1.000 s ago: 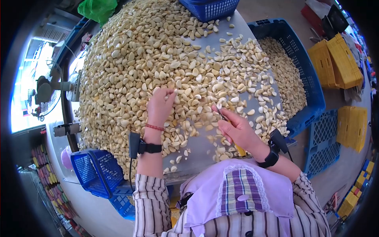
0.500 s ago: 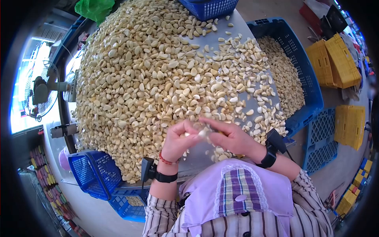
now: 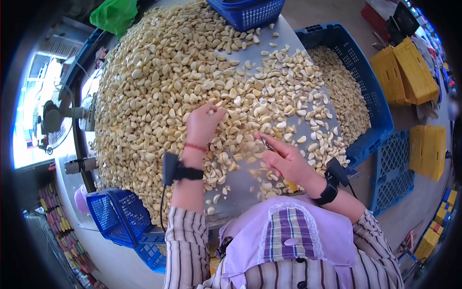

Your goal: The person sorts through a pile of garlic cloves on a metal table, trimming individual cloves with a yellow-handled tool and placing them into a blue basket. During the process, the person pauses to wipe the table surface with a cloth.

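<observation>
From the head view, the work in hand looks like taking one clove out of the heap of garlic cloves (image 3: pixel 159 82). It is best done by pinching a single clove off the loose near slope of the heap, not by digging into it, so the cloves above do not slide toward the table's near edge. The blade is safest kept turned away from the reaching fingers.

The left hand (image 3: pixel 204 124) stretches forward from a striped sleeve. Its palm faces down and its fingers curl into the cloves where the heap thins out, about mid-table. I cannot tell whether it has closed on one. A black wrist device (image 3: pixel 175 171) sits behind a red bracelet.

The right hand (image 3: pixel 285 160) lies nearer the body, over the bare patch of the table (image 3: pixel 240 185) by the near edge. It is closed around a small knife (image 3: pixel 267 142), with the tip showing past the thumb and forefinger.

A blue crate (image 3: pixel 373 103) of cloves stands just off the table's right edge, and a blue basket (image 3: pixel 113 216) is at the near left corner.
</observation>
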The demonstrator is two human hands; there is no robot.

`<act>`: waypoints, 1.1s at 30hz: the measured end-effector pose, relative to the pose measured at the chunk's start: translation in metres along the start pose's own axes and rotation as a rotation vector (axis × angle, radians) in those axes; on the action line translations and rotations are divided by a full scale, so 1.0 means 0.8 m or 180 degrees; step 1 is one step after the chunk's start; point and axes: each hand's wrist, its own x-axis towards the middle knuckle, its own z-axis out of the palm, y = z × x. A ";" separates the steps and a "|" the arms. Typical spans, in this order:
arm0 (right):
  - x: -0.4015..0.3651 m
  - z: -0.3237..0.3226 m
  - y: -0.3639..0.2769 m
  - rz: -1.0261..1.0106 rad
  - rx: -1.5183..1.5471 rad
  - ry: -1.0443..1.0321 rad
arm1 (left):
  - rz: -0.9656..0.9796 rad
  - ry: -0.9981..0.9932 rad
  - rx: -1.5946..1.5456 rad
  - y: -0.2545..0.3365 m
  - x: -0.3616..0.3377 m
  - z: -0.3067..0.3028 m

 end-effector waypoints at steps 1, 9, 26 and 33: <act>0.000 -0.005 0.004 -0.0111 -0.0023 0.0063 | -0.0135 -0.0256 -0.0743 -0.002 -0.007 0.000; 0.008 0.010 0.006 -0.1183 -0.1310 0.0413 | -0.0564 -0.1301 -0.4431 0.013 -0.100 0.005; 0.006 0.001 -0.001 -0.0095 -0.0135 0.0073 | -0.0645 0.0636 -0.3428 -0.024 -0.017 -0.038; 0.004 -0.003 -0.002 -0.0033 -0.0367 0.0155 | 0.0710 0.1179 0.0075 -0.059 0.043 -0.021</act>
